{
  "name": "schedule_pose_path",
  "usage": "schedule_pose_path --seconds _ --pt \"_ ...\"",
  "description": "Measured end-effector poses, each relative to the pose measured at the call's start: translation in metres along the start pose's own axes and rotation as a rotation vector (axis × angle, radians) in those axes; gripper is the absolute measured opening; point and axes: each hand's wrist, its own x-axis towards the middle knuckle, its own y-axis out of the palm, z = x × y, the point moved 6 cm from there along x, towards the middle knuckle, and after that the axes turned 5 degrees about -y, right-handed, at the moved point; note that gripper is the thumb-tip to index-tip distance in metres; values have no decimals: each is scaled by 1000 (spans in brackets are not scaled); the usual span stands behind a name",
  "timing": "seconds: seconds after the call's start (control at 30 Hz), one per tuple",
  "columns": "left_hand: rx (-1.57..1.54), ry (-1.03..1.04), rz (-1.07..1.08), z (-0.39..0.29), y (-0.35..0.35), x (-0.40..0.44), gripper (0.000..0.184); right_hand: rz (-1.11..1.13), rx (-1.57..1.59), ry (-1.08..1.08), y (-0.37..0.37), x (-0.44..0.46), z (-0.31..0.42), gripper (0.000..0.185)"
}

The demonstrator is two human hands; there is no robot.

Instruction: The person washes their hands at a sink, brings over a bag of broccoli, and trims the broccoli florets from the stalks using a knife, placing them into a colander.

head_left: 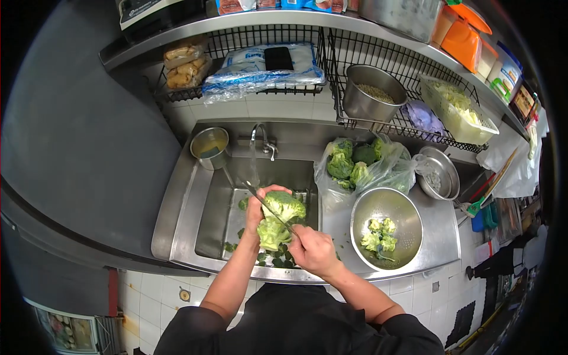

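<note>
Over the sink [207,236], my left hand [254,213] is closed around a head of broccoli [284,207], its stem side turned toward me. My right hand [313,251] grips a knife [269,207], whose blade lies across the broccoli and points up and left. Cut green pieces [278,258] are scattered in the sink below. To the right, a steel colander [387,204] holds several cut florets [378,236]. Behind it, a clear plastic bag [387,171] contains more broccoli heads [341,161].
Water runs from the faucet [260,133] at the sink's back. A metal pot [210,148] stands at the back left corner, and a steel bowl [439,171] at the right. Wire racks [305,35] above hold a pot of grains [370,94] and a white basket [461,121].
</note>
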Motion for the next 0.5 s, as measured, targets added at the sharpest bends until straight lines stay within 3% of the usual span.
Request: schedule_pose_path --seconds 0.07,0.1,0.2,0.3,0.4,0.5 --pt "222 -18 -91 -2 -1 5 55 -5 -16 30 -12 0 -1 32" --pt "135 -74 -222 -1 0 3 52 -27 -54 24 -20 -2 -3 33" --pt "20 -119 -231 8 -16 2 47 -59 -125 35 -44 -3 -8 32" --pt "194 9 -272 24 -22 -7 45 117 -291 106 -50 -23 -26 38" --pt "193 -59 -396 66 -16 -11 42 198 -324 154 -46 -54 -43 39" --pt "254 -130 -279 84 32 -21 37 210 -414 245 -57 -76 -50 37"
